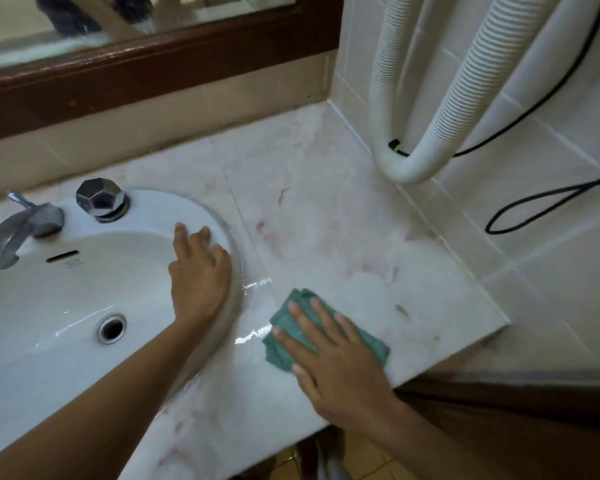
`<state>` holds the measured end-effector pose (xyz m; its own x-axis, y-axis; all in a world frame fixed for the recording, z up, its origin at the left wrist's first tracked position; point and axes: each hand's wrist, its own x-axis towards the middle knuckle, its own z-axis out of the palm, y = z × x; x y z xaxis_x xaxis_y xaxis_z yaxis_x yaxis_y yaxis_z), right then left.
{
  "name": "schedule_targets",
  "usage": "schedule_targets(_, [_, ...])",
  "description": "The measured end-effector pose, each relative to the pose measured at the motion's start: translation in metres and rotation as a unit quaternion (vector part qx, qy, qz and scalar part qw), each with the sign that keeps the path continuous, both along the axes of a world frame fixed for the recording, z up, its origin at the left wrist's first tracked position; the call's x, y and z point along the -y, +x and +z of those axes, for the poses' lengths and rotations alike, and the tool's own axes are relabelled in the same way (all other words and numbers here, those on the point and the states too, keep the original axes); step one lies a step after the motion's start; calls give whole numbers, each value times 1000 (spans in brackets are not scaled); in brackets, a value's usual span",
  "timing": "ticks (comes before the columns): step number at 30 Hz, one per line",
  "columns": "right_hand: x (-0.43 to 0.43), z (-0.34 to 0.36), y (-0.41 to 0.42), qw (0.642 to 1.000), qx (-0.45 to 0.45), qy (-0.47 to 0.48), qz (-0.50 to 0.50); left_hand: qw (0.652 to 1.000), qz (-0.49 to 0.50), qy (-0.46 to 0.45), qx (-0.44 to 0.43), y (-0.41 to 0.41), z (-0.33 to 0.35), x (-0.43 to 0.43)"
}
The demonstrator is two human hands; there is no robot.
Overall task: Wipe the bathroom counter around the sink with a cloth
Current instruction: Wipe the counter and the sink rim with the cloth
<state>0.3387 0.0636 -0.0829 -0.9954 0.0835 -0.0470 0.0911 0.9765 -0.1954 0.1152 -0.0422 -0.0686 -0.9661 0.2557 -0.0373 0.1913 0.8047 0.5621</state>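
A folded green cloth lies flat on the pale marble counter, to the right of the white sink. My right hand presses down on the cloth with straight, spread fingers, covering most of it. My left hand rests flat on the sink's right rim, fingers pointing toward the back wall. Wet streaks glisten on the counter between the sink rim and the cloth.
A chrome faucet and faceted chrome knob stand at the sink's back. A white corrugated hose loops down against the tiled right wall, with black cables beside it. A wood-framed mirror runs along the back.
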Motion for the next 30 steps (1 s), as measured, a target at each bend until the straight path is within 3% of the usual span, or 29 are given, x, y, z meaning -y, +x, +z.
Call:
schedule_targets(2, [-49, -4, 22, 999, -9, 29, -27, 1000, 15, 2, 6, -1, -2, -2])
schedule_targets(7, [-170, -12, -19, 969, 21, 50, -243, 1000, 26, 1, -1, -1, -5, -3])
schedule_targets(12, [-140, -13, -91, 944, 17, 27, -328, 1000, 28, -10, -1, 1, -4, -4])
schedule_targets(15, [-63, -14, -91, 963, -29, -6, -268, 1000, 29, -11, 0, 1, -5, -3])
schedule_targets(18, [3, -7, -38, 992, -42, -25, -116, 1000, 20, -10, -7, 1, -6, -1])
schedule_targets(21, [-16, -5, 38, 998, -25, -5, -64, 1000, 22, -9, -3, 0, -5, 1])
schedule_targets(25, [-105, -7, 70, 960, 37, 28, -277, 1000, 22, -8, -1, 1, -5, -1])
schedule_targets(30, [-105, -6, 3, 928, 57, 8, -368, 1000, 17, -7, 23, 10, 2, 0])
